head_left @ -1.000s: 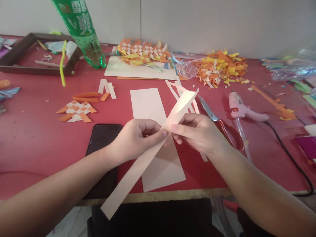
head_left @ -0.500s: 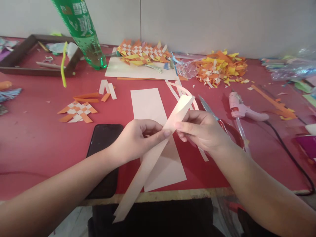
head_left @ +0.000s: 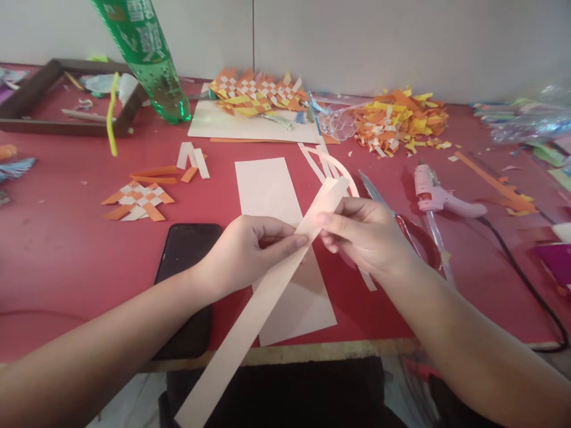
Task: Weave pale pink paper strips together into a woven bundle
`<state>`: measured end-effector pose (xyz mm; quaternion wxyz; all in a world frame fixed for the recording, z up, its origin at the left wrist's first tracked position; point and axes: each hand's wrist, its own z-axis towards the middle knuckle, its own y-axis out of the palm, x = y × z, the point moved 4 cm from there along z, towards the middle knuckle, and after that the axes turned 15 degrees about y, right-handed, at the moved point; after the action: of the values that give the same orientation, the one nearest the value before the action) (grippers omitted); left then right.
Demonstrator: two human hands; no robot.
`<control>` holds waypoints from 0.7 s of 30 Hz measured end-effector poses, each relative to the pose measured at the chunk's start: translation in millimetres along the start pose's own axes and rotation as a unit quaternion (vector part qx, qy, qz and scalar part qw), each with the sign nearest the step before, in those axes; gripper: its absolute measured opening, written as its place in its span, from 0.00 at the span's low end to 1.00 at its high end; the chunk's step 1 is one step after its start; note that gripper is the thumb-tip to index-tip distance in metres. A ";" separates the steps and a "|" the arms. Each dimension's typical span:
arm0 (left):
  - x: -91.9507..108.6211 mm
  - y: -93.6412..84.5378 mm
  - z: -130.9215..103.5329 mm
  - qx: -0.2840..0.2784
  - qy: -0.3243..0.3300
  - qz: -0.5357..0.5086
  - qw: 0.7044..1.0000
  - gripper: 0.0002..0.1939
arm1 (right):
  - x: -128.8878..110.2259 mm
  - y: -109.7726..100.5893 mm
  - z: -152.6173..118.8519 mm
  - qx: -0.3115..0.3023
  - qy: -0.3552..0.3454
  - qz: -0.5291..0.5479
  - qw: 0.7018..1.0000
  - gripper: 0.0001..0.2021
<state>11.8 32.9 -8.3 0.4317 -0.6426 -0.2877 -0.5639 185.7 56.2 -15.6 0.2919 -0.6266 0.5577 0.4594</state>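
A long pale paper strip (head_left: 254,324) slants from the lower left up between my hands. My left hand (head_left: 256,252) pinches it near its middle, thumb on top. Close beside it, my right hand (head_left: 363,232) pinches the strip's upper part, where two layers of paper show at the top end. Beneath them a white paper rectangle (head_left: 267,190) lies on the red table (head_left: 66,261). Narrow white cut strips (head_left: 312,163) lie just behind my right hand. Red-handled scissors (head_left: 375,189) rest partly hidden behind that hand.
A black phone (head_left: 190,249) lies beside my left forearm. A woven paper fish (head_left: 140,199) is farther left. Behind stand a green bottle (head_left: 154,65) and a brown frame (head_left: 27,122). A pink glue gun (head_left: 439,196), its cord, and an orange-yellow paper pile (head_left: 401,122) are to the right.
The strip's lower end has swung down and left, reaching the bottom edge of the view. Its top end has shifted slightly. Both hands keep their pinch in nearly the same place.
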 end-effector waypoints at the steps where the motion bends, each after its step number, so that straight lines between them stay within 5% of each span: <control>1: -0.1 0.1 -0.1 -0.002 -0.001 -0.001 1.000 0.17 | 0.5 -0.5 0.3 -0.001 0.000 -0.001 1.000 0.13; 16: -2.3 -0.6 -0.5 0.004 -0.010 -0.031 0.999 0.16 | -6.4 -1.4 0.3 0.023 -0.009 0.036 0.999 0.14; 21: -2.6 -0.1 1.9 -0.007 0.015 -0.019 1.000 0.17 | -0.7 4.1 -0.8 -0.018 -0.002 0.031 0.999 0.13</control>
<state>12.1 34.9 -10.8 0.4208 -0.6314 -0.2897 -0.5834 181.9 55.0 -14.0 0.2674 -0.6128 0.5680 0.4798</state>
